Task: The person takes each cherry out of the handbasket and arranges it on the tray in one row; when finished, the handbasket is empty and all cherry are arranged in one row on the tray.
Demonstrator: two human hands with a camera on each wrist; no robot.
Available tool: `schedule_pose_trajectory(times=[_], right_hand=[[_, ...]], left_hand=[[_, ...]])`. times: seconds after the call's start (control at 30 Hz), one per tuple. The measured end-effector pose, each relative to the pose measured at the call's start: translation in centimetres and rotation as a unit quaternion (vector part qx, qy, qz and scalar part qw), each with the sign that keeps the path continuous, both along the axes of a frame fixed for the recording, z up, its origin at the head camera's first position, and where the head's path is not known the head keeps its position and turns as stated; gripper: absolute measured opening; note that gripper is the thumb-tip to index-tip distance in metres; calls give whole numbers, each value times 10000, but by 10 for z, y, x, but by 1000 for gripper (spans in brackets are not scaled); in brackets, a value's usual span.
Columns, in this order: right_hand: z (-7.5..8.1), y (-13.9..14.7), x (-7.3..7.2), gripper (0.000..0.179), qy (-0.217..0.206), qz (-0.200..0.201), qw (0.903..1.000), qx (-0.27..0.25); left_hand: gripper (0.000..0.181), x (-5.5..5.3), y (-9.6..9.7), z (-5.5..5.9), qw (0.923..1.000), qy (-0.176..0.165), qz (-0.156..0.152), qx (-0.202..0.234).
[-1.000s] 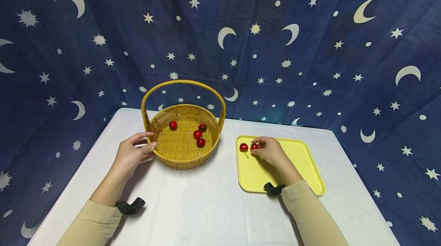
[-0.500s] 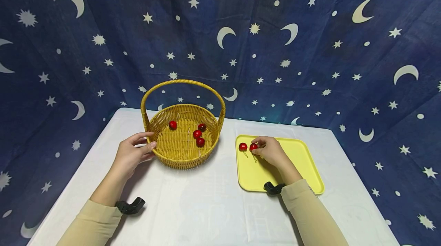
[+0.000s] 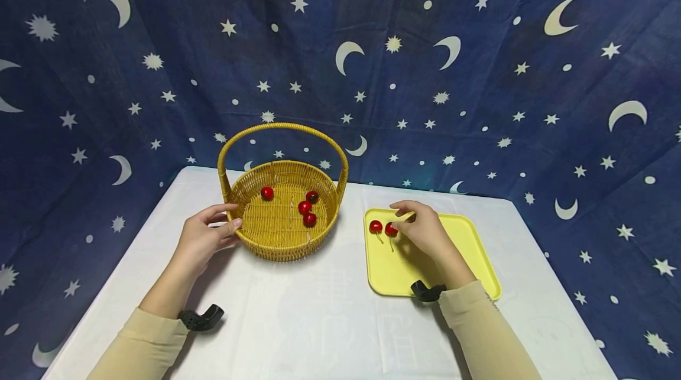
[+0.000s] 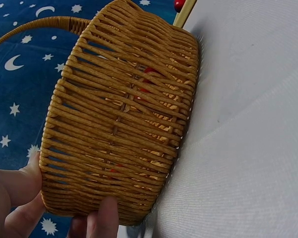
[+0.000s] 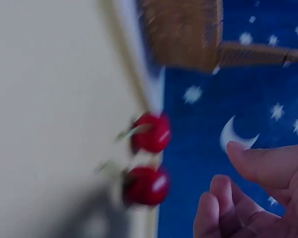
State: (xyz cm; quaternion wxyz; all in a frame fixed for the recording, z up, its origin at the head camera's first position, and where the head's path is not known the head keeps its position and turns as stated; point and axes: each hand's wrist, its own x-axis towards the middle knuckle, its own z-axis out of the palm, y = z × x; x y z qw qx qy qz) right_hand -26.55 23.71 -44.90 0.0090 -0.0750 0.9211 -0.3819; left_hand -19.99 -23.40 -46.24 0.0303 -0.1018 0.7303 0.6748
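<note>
A yellow wicker basket (image 3: pixel 282 250) with an arched handle holds several red cherries (image 3: pixel 305 207) on its woven bottom. My left hand (image 3: pixel 199 241) grips the basket's left side; in the left wrist view the thumb is at the rim and a fingertip lies against the outer wall. On the yellow tray (image 3: pixel 385 279), two cherries with stems lie side by side near the far left corner: a left cherry (image 3: pixel 375 227) and a right cherry (image 3: pixel 391 230). Just above the right one hovers my right hand (image 3: pixel 425 232), its fingers parted and holding nothing; the right wrist view shows a gap to both cherries.
White cloth (image 3: pixel 319 315) covers the table, with a strip of it between basket and tray. A dark blue curtain (image 3: pixel 319 25) patterned with moons and stars hangs behind and at both sides. Each wrist wears a black camera mount (image 3: pixel 202 318).
The right hand has let go of the right cherry on the tray, spread its fingers and lifted slightly away. That cherry's stem has come into view. The left hand and basket stay put.
</note>
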Motion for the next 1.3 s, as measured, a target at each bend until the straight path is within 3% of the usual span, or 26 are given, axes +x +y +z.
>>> schedule_pose_trajectory(times=[0.17,0.33,0.5,0.63,0.77,0.9,1.1,1.3], right_hand=[[25,-32,15,44,183,630,9965,-517],[35,-71,24,42,138,1221,9884,-894],[39,-113,18,41,131,1813,9799,-819],[41,-144,6,45,114,2040,9771,-586],[37,-168,-10,49,-18,2049,9788,-67],[34,-185,-21,48,-83,1967,9756,977],[37,-199,-27,43,-156,1993,9551,2189],[34,-207,-28,28,-203,2194,9377,2688]], left_hand=[[57,0,-1,1,10000,-12,16,-38],[58,0,0,1,10000,-31,-11,-74],[58,0,-1,0,10000,-29,9,-87],[58,-1,-1,-1,10000,-23,8,-63],[58,-1,-1,-1,10000,-17,4,-49],[57,-1,0,-1,10000,-35,12,-15],[57,0,1,-1,10000,4,35,7],[57,0,0,-2,10000,60,63,35]])
